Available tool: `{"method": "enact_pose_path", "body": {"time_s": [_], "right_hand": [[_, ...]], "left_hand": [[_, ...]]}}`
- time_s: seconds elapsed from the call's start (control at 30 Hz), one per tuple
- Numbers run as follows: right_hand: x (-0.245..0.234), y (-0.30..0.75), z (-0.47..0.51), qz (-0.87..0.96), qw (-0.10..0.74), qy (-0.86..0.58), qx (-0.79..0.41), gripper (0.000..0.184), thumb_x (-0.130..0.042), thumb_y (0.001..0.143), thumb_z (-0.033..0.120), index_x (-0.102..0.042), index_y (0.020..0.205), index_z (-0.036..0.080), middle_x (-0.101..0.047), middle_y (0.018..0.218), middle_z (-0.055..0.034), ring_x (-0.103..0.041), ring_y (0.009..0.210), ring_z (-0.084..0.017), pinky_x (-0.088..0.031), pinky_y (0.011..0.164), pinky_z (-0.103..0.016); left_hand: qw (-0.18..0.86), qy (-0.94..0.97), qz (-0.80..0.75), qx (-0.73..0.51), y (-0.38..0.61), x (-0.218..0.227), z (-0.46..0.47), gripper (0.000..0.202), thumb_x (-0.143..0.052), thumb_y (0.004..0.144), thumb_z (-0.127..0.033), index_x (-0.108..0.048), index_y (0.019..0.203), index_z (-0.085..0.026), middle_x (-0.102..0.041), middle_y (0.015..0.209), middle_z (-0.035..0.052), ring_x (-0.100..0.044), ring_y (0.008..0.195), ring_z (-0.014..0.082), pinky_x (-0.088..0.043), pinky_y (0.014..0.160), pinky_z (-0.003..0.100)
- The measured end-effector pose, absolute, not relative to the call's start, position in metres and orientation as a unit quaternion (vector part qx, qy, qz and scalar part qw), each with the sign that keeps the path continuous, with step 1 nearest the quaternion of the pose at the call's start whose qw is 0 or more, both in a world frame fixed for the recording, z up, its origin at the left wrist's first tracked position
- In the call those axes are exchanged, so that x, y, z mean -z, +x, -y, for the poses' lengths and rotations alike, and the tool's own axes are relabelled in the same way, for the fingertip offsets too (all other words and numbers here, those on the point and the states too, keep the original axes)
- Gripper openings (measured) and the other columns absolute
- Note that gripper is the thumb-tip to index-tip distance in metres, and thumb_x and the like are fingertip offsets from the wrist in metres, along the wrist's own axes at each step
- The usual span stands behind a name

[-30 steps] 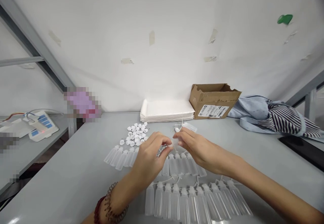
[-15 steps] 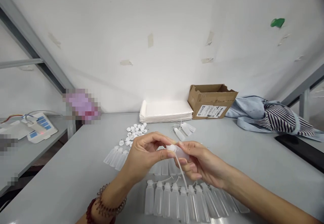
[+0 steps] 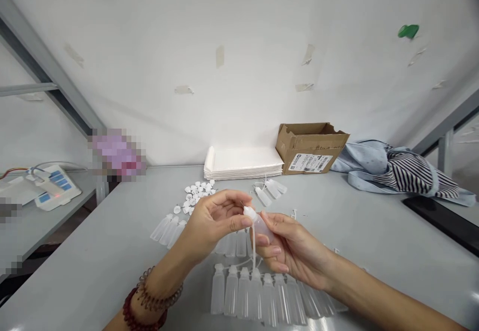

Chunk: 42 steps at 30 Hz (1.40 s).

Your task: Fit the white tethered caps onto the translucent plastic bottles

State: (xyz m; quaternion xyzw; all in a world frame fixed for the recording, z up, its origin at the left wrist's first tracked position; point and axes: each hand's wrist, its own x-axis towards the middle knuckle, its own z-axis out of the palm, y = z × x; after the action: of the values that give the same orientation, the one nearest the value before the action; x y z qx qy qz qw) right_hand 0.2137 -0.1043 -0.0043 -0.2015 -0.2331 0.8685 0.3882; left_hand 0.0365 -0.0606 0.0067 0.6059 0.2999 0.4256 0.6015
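A small translucent squeeze bottle (image 3: 264,229) is tilted in my right hand (image 3: 292,239), its fingers and thumb wrapped around the body. The white cap (image 3: 250,214) on its neck lies at the thumb and curled fingers of my left hand (image 3: 222,219), which are closed about it. From the neck hangs a thin white strap (image 3: 254,246). Below my hands a row of similar bottles (image 3: 244,293) lies side by side on the grey table. Part of another row (image 3: 231,245) shows behind my hands. Left of my left wrist are several more bottles (image 3: 164,229).
Loose white caps (image 3: 192,196) lie in a pile beyond my left hand. Further back are a stack of white envelopes (image 3: 243,164), a few strapped bottles (image 3: 263,196) and a cardboard box (image 3: 310,146). A blue bag (image 3: 362,157) and a black phone-like slab (image 3: 441,221) lie right.
Both hands have shifted slightly left with the bottle. My left fingertips have opened a little around the cap, exposing more of it, and the strap now hangs straighter.
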Motion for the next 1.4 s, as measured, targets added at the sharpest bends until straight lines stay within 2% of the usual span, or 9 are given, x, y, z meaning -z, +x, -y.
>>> {"method": "enact_pose_path", "body": {"time_s": [0.13,0.33,0.53,0.67,0.8,0.97,1.17,1.3,1.4], "right_hand": [[0.005,0.213,0.105,0.245,0.397,-0.206,-0.86,0.018,-0.056,0.089,0.032,-0.059,0.088,0.014,-0.045,0.068,0.002,-0.031,0.048,-0.004,-0.034,0.04,-0.013],[0.005,0.213,0.106,0.296,0.416,-0.231,-0.828,0.02,-0.053,0.091,0.034,-0.058,0.086,0.015,-0.044,0.069,0.0021,-0.03,0.05,-0.005,-0.033,0.041,-0.014],[0.002,0.212,0.109,0.406,0.425,-0.322,-0.742,0.027,-0.047,0.092,0.043,-0.056,0.087,0.018,-0.039,0.068,0.0037,-0.027,0.049,-0.005,-0.033,0.043,-0.018],[0.01,0.215,0.109,0.671,0.439,-0.437,-0.407,0.028,-0.033,0.098,0.037,-0.054,0.103,0.019,-0.045,0.068,0.0019,-0.041,0.054,-0.01,-0.04,0.051,-0.024],[0.019,0.222,0.106,0.839,0.376,-0.392,0.026,0.025,-0.035,0.096,0.018,-0.048,0.118,0.015,-0.056,0.075,-0.0053,-0.049,0.062,-0.016,-0.04,0.053,-0.027],[0.016,0.224,0.104,0.861,0.296,-0.334,0.244,0.031,-0.044,0.091,0.009,-0.045,0.122,0.008,-0.062,0.074,-0.0095,-0.056,0.067,-0.022,-0.042,0.054,-0.031],[0.019,0.223,0.102,0.853,0.314,-0.371,0.189,0.02,-0.04,0.093,0.012,-0.048,0.112,0.011,-0.06,0.07,-0.007,-0.053,0.058,-0.018,-0.039,0.047,-0.028],[0.015,0.222,0.102,0.828,0.343,-0.441,-0.037,0.019,-0.03,0.098,0.02,-0.047,0.106,0.016,-0.06,0.073,-0.0039,-0.055,0.058,-0.015,-0.042,0.05,-0.025],[0.008,0.222,0.104,0.782,0.33,-0.486,-0.209,0.022,-0.027,0.1,0.025,-0.048,0.098,0.019,-0.05,0.06,0.0044,-0.047,0.048,-0.01,-0.039,0.046,-0.021]], "left_hand": [[0.614,0.628,-0.256,-0.404,0.036,-0.008,0.061,0.041,-0.069,0.077,-0.023,-0.058,0.117,-0.022,-0.066,0.099,0.0067,-0.062,0.087,0.0173,-0.053,0.078,0.03],[0.472,0.697,-0.357,-0.406,0.036,-0.014,0.064,0.01,-0.065,0.08,-0.029,-0.064,0.079,-0.019,-0.062,0.076,0.0014,-0.059,0.074,0.0146,-0.051,0.071,0.026],[0.405,0.758,-0.334,-0.388,0.036,-0.015,0.063,0.012,-0.058,0.085,-0.029,-0.066,0.088,-0.02,-0.065,0.086,0.0036,-0.059,0.082,0.0169,-0.049,0.074,0.027],[0.347,0.763,-0.398,-0.373,0.04,-0.012,0.066,0.025,-0.057,0.085,-0.036,-0.057,0.068,-0.018,-0.055,0.065,-0.0013,-0.05,0.063,0.0128,-0.041,0.059,0.023],[0.393,0.754,-0.397,-0.345,0.045,-0.008,0.07,0.039,-0.043,0.092,-0.04,-0.047,0.059,-0.019,-0.045,0.056,-0.0035,-0.042,0.054,0.0109,-0.035,0.051,0.022],[0.447,0.735,-0.383,-0.336,0.047,-0.007,0.07,0.047,-0.033,0.095,-0.042,-0.036,0.053,-0.02,-0.037,0.051,-0.0043,-0.042,0.051,0.0111,-0.041,0.056,0.022],[0.365,0.788,-0.372,-0.329,0.046,-0.003,0.068,0.037,-0.037,0.095,-0.035,-0.047,0.064,-0.019,-0.049,0.061,-0.0021,-0.046,0.057,0.0118,-0.038,0.057,0.023],[0.284,0.828,-0.34,-0.344,0.044,0.003,0.067,0.023,-0.04,0.095,-0.028,-0.055,0.081,-0.018,-0.055,0.075,0.001,-0.049,0.067,0.0134,-0.039,0.063,0.025],[0.272,0.829,-0.336,-0.355,0.044,0.003,0.067,0.019,-0.043,0.094,-0.03,-0.055,0.085,-0.018,-0.055,0.078,0.0014,-0.049,0.07,0.0141,-0.04,0.066,0.025]]}}
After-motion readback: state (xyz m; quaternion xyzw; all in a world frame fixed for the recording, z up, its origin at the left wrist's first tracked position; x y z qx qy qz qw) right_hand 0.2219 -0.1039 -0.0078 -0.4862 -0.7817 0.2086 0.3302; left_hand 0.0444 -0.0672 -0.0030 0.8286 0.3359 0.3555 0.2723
